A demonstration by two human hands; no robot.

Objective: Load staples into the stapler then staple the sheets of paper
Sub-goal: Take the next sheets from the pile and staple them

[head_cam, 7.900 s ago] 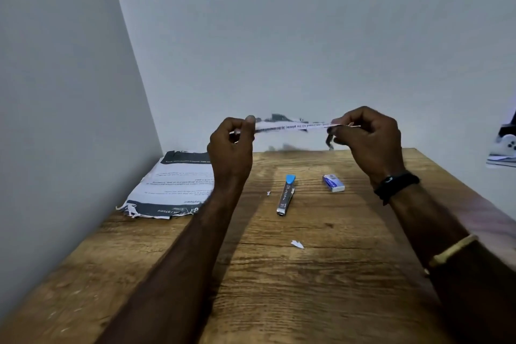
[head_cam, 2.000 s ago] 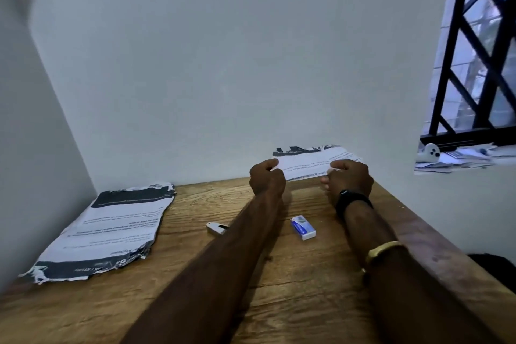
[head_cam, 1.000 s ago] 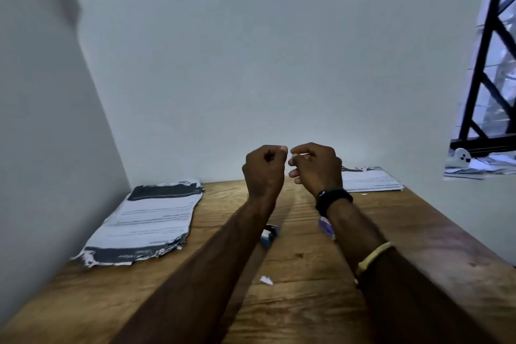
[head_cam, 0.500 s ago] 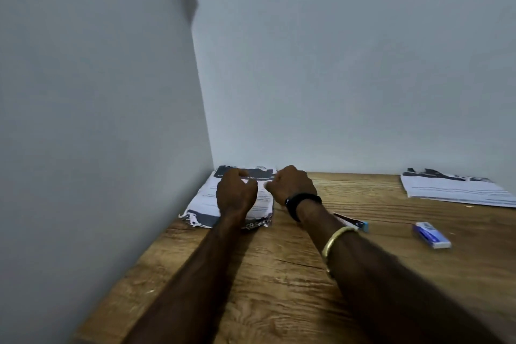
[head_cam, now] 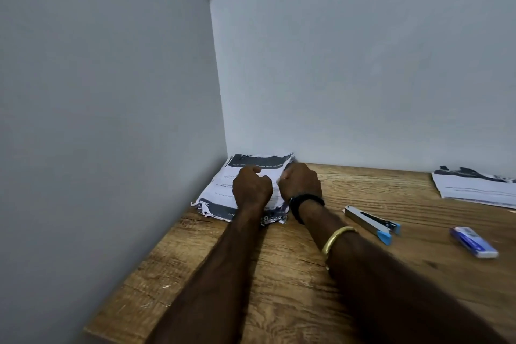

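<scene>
Nearest on the table [head_cam: 279, 274], both forearms reach toward the far left corner. To their right the stapler [head_cam: 371, 220] lies flat on the wood, untouched, with the small box of staples [head_cam: 473, 241] further right toward the right edge. Farther off, the left hand [head_cam: 252, 186] and the right hand [head_cam: 300, 181] rest on the torn stack of sheets [head_cam: 223, 190] in that corner, fingers curled; whether either grip has closed on a sheet I cannot tell. A second pile of sheets [head_cam: 474, 187] lies at the far right edge. A second ago both hands were raised, pinching something tiny; a second before that they were at the right pile. They have moved to the left stack, likely to take the next sheets for stapling
</scene>
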